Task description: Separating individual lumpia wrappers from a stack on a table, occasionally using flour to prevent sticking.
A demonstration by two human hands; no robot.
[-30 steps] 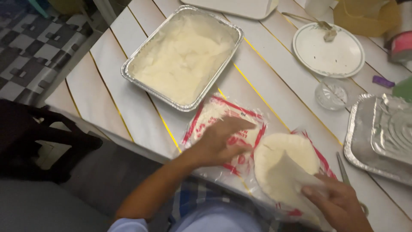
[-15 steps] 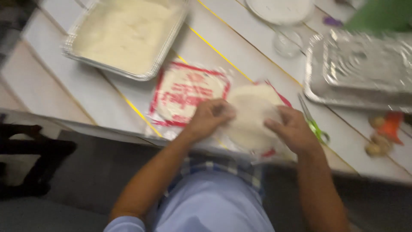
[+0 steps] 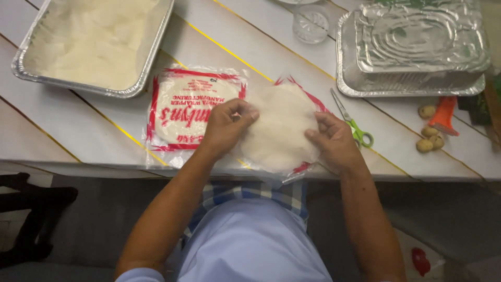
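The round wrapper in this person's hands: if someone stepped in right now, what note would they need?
Left hand: fingers on the left edge of the round wrapper.
Right hand: fingers on its right edge.
The wrapper lies over an opened plastic bag; a sealed wrapper packet sits to the left, and a foil tray of white filling behind it.
Done: one bag opened.
Left: wrapper not yet filled.

A foil tray of pale dough sits at the far left of the white slatted worktop; a small clear glass dish stands near the top edge; stacked empty foil trays lie at the far right; green-handled scissors rest just below them; an orange tool and small round beige lumps lie nearer the right edge.
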